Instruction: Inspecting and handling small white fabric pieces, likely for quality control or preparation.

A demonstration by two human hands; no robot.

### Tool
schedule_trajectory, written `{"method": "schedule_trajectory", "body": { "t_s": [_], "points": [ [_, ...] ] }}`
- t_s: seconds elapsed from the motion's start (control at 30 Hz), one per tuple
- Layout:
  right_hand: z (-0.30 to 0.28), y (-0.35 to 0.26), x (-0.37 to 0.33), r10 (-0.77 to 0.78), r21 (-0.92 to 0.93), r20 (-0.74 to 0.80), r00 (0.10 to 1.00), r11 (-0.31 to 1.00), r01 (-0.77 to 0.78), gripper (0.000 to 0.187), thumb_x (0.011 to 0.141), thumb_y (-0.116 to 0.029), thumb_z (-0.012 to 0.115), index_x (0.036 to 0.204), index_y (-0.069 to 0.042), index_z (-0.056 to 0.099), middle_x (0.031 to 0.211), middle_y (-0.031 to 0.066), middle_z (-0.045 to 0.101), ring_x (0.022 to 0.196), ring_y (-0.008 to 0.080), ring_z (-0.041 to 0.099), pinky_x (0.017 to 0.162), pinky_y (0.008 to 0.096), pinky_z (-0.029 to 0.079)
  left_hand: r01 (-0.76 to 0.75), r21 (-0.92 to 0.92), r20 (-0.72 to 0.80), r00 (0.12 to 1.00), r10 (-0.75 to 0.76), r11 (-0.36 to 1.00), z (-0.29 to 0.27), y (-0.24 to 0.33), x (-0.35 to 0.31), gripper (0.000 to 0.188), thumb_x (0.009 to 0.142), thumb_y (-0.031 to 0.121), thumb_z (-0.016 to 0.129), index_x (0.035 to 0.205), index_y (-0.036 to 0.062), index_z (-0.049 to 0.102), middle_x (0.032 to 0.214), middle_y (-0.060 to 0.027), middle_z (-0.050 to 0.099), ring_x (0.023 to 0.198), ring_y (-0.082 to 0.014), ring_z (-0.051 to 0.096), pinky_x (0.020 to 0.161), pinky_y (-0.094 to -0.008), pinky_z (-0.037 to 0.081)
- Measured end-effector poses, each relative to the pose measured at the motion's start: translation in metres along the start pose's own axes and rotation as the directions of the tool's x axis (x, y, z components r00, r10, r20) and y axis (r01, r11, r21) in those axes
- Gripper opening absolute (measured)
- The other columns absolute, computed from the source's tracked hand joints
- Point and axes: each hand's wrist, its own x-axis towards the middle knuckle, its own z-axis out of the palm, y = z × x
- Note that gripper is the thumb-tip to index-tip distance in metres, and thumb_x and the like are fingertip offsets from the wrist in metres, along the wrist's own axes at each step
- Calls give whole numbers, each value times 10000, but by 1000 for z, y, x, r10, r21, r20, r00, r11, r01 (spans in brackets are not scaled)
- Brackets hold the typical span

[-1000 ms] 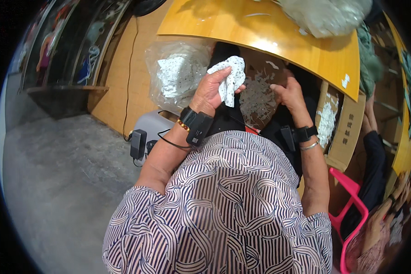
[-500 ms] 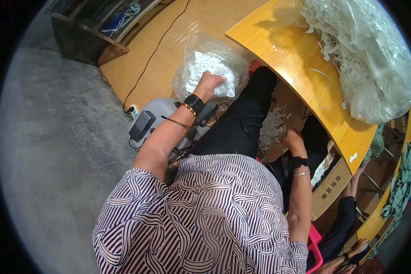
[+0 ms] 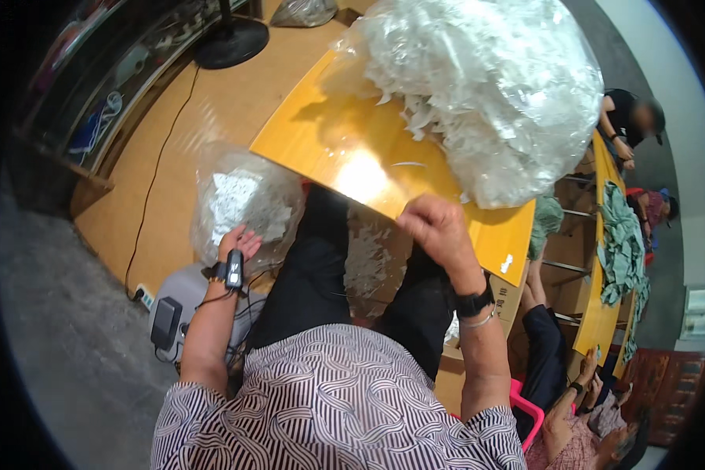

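My left hand [image 3: 240, 243] is open, palm up and fingers apart, at the near side of a clear plastic bag [image 3: 278, 184] on the floor. White pieces [image 3: 239, 192] fill the middle of that bag. Over the near edge of the yellow table [image 3: 305, 141], my right hand [image 3: 437, 227] hangs with its fingers curled together; what they hold, if anything, is hidden. Beyond it, a large clear plastic bag [image 3: 517, 102] stuffed with white scraps rests on the tabletop. Loose white scraps [image 3: 368, 262] lie below, between my knees.
A grey plastic case [image 3: 184, 290] with a black device stands left of my leg, cables around it. A black cord [image 3: 160, 157] crosses the floor. Cardboard [image 3: 503, 309] and a pink plastic frame [image 3: 529, 415] are at my right. Other people sit along a farther table with green cloth [image 3: 620, 243].
My right hand has risen from the scraps between my legs to the table edge. My left hand has drawn back from the white pieces and opened. The view has swung to the right.
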Motion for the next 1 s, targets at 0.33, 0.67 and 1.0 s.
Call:
{"method": "schedule_trajectory", "body": {
  "t_s": [0.33,0.67,1.0],
  "points": [
    [-73,16,69,-485,-743,-553,677,655,-138,58,633,-79,605,642,-78,548,733,80,527,722,288,514,618,362,432,-143,-155,236,956,178,977,53,15,-71,236,812,168,559,1025,79,512,758,-75,584,770,-291,596,686,-385,487],
    [-46,33,31,-464,-765,-377,802,644,12,111,645,-111,628,605,-94,526,681,54,505,679,269,473,583,375,383,-153,-20,531,836,141,988,129,-17,-151,244,817,108,530,1045,24,505,771,-110,607,760,-280,622,673,-370,512],
    [-71,15,50,-547,-738,-532,647,673,-37,218,654,-201,667,807,-92,557,851,116,512,771,288,495,654,387,410,-26,118,767,638,-74,993,199,-71,-169,185,830,84,505,1002,28,543,752,-105,620,723,-242,634,629,-308,515]
  ]
}}
